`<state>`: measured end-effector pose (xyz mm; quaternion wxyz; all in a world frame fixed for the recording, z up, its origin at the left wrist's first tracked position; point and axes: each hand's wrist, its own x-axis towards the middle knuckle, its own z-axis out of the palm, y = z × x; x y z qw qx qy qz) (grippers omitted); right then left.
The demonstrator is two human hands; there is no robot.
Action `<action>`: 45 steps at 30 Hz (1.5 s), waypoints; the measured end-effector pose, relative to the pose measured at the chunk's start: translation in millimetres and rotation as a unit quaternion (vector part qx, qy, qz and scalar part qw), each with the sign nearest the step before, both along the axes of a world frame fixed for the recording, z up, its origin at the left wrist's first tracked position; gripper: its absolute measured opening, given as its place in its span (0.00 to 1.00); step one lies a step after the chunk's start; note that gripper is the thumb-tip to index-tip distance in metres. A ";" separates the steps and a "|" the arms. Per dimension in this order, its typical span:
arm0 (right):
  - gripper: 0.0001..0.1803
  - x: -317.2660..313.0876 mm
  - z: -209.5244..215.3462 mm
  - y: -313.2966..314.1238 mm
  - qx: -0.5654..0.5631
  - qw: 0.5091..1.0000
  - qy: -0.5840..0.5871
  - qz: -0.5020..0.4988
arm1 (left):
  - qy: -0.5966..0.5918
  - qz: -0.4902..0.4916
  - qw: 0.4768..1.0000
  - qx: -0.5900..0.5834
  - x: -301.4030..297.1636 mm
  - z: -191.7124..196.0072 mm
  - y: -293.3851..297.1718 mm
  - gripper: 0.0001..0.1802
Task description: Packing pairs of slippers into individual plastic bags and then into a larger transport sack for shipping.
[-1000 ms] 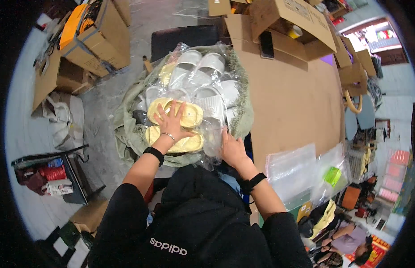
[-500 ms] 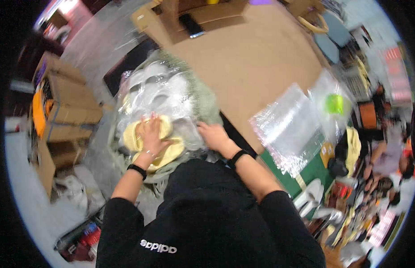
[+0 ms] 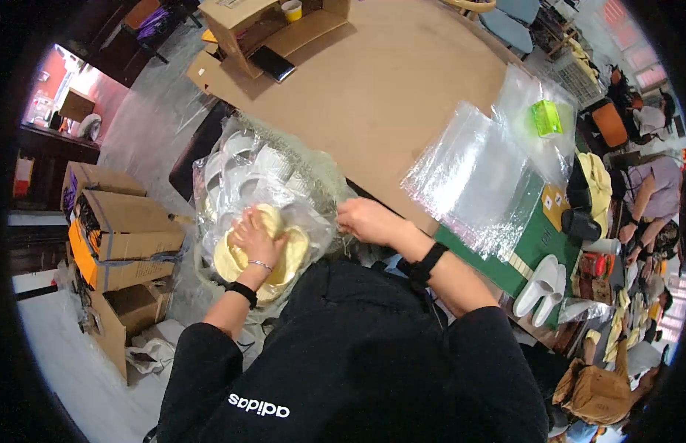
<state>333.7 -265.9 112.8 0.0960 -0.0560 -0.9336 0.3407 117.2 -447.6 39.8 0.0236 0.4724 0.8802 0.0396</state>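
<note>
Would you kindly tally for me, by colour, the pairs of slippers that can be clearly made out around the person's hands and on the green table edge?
Yellow slipper pairs, bagged, under the left hand: 1
White slipper pairs on the green table edge: 1
Total: 2
More pale slippers lie bagged in the sack, too blurred to count. The right hand grips the sack's rim.

A pair of pale yellow slippers [image 3: 258, 255] lies left of centre in the frame, wrapped in clear plastic, on top of a big clear bag [image 3: 265, 184] stuffed with white slippers. The bag bulges beside the counter's near edge, its mouth crumpled on the right. The yellow pair sits at its lower end, side by side.
</note>
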 end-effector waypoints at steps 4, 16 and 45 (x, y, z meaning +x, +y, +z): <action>0.04 -12.5 25.5 -17.2 -0.019 0.999 0.025 0.022 | 0.006 -0.134 0.985 -0.109 60.3 7.2 2.6 0.56; 0.13 18.6 10.8 -24.3 -0.060 0.984 0.017 -0.167 | -0.121 -0.127 0.982 -0.069 65.8 0.3 27.0 0.53; 0.55 649.0 -79.5 -72.7 -0.149 0.215 -0.169 -0.950 | -0.394 -0.169 0.875 -0.226 161.8 13.3 146.4 0.19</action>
